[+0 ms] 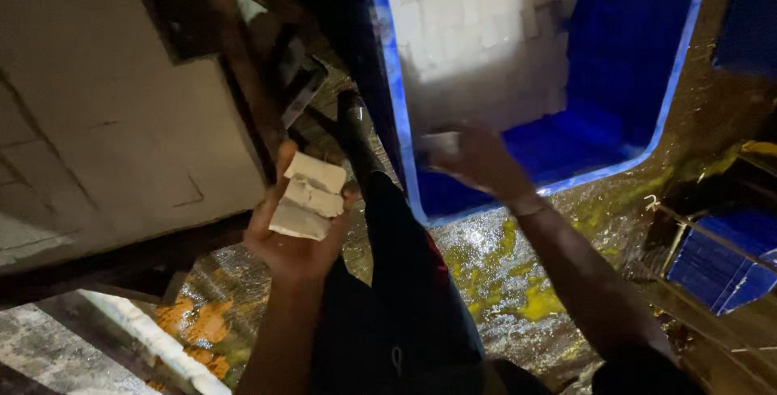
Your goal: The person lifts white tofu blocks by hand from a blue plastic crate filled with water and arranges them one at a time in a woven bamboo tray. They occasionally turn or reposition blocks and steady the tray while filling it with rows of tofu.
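My left hand (293, 233) is raised palm up and holds a small stack of pale rectangular blocks (307, 197). My right hand (477, 160) reaches into the big blue plastic crate (647, 104) and grips one pale block (441, 144), blurred by motion. Inside the crate, rows of the same white blocks (477, 23) are stacked against the far side, and part of the blue floor is bare. My leg in dark trousers (405, 282) stretches between my two arms, beside the crate's near corner.
A large pale slab (105, 112) lies on the left over dark wooden boards (121, 265). The ground (502, 282) is wet and stained yellow and orange. Smaller blue crates (728, 257) sit at the right, with another at the top right (753, 23).
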